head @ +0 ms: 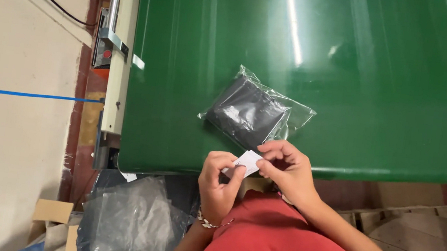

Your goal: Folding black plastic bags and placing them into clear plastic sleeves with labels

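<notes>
A wide green table [355, 73] fills most of the view, glossy enough to throw back a strip of ceiling light. Down at its lower left corner, below the edge, a heap of crumpled clear plastic bags [132, 222] rests over a cardboard box [53, 218]. On the table, close to the near edge, lies a clear plastic bag [253, 112] with a dark folded garment sealed inside, turned at a slant. Just in front of that bag the person in the red top has both hands up together. The right hand [289, 170] pinches the upper corner of a small white sticker [245, 162] between thumb and forefinger, fingers closed on it. The left hand [219, 182], a beaded bracelet [211, 222] at its wrist, grips the sticker's lower edge, fingers curled tight. The sticker hangs over the table's front edge, near the bagged garment but not touching it.
</notes>
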